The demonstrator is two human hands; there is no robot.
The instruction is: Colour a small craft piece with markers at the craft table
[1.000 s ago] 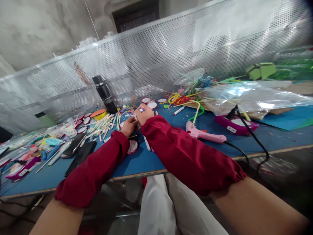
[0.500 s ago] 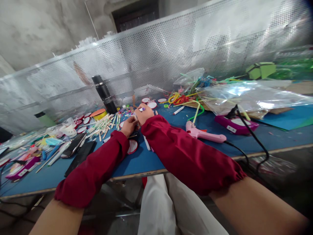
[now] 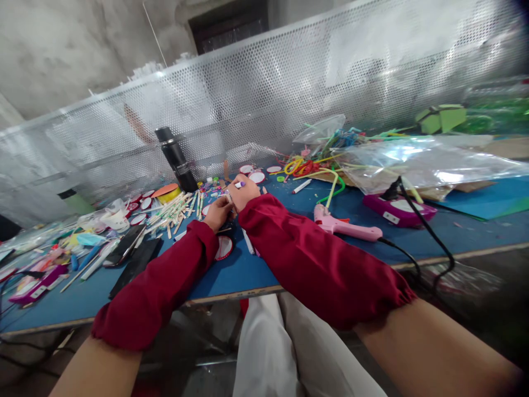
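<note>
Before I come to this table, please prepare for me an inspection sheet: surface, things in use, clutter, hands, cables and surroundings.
Surface: blue table, crowded left and right.
Things in use: pen with purple end; whatever lies between the fingertips is too small to tell.
Clutter: sticks, bottle, phone, glue gun, plastic bag.
Hands: right hand holds the pen; left hand is close against it, fingers bent.
Cables: glue gun cable reaches the front edge; a thicker black one also hangs over it.
Surroundings: perforated screen behind the table; concrete wall beyond.
Other people: nothing seen.
</note>
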